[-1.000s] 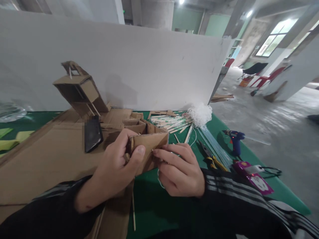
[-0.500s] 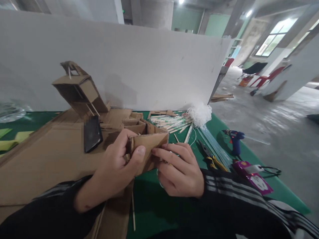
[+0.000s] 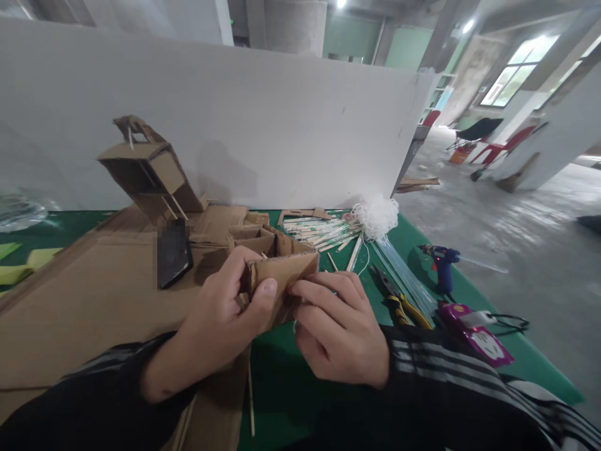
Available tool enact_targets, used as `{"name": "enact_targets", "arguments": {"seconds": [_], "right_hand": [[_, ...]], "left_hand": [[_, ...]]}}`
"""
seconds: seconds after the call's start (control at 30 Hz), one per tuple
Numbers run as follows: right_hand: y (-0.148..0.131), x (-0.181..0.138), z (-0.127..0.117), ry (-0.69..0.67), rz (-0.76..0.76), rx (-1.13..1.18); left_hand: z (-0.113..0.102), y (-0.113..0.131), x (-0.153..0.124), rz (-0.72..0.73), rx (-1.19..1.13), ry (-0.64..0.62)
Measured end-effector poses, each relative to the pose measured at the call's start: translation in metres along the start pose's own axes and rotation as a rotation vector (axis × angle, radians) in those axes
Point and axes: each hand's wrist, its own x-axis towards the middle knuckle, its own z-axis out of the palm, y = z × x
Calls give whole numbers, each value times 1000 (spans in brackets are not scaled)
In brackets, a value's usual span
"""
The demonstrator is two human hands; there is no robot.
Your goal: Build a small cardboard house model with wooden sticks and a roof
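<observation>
My left hand (image 3: 220,319) grips a small open cardboard box (image 3: 282,269), thumb pressed on its near face and fingers curled over the left edge. My right hand (image 3: 335,329) is closed against the box's lower right corner, fingertips pinched there; a thin white string loops under the fingers. What the fingertips pinch is too small to make out. Both hands are above the green table mat (image 3: 300,388), beside a large flat cardboard sheet (image 3: 94,300).
A tilted cardboard model (image 3: 145,169) stands at the back left, a black phone (image 3: 173,254) leaning by it. Wooden sticks (image 3: 323,232), a white string bundle (image 3: 375,216), pliers (image 3: 404,300), a blue glue gun (image 3: 441,263) and a pink packet (image 3: 476,332) lie to the right. A white board (image 3: 235,113) walls the back.
My right hand has shifted slightly toward me and lower under the box corner. My left thumb slid a little down the box face. The box stays in place.
</observation>
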Motion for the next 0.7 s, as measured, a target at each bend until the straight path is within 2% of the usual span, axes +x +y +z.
{"name": "enact_targets", "arguments": {"seconds": [0.17, 0.33, 0.5, 0.6, 0.7], "right_hand": [[2, -4, -9, -17, 37, 174], [6, -25, -14, -12, 75, 324], [16, -43, -24, -59, 111, 348], [31, -49, -29, -174, 265, 177], [50, -55, -24, -406, 457, -13]], "left_hand": [[0, 1, 0, 10, 22, 16], [0, 5, 1, 10, 33, 46], [-3, 8, 1, 25, 80, 65], [-6, 9, -3, 57, 96, 81], [-10, 8, -6, 115, 152, 119]]}}
